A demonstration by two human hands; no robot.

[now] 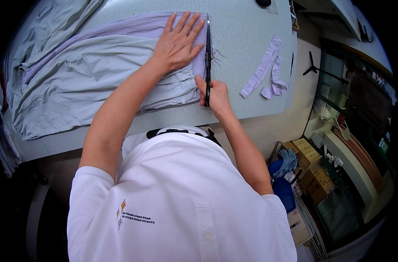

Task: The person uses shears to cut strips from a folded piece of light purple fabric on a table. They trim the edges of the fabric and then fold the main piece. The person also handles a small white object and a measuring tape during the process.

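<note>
My left hand (pixel 178 49) lies flat, fingers spread, pressing on lilac fabric (pixel 130 26) near its right edge. In my right hand (pixel 219 96) are long fabric shears (pixel 208 46) with dark handles, their blades pointing away from me along that edge. Whether the blades are fully closed is hard to tell. Loose threads (pixel 216 54) fray out just right of the blades. Pale grey-green fabric (pixel 87 75), wrinkled and layered with the lilac piece, spreads leftward under my left forearm. Both fabrics rest on a light table (pixel 245 29).
Narrow lilac fabric strips (pixel 261 70) lie on the table at the right. A black object (pixel 263 2) sits by the far edge. Stacked textiles (pixel 9 157) border the left side. Beyond the table's right are cardboard boxes (pixel 317 183) and a blue chair (pixel 283 193).
</note>
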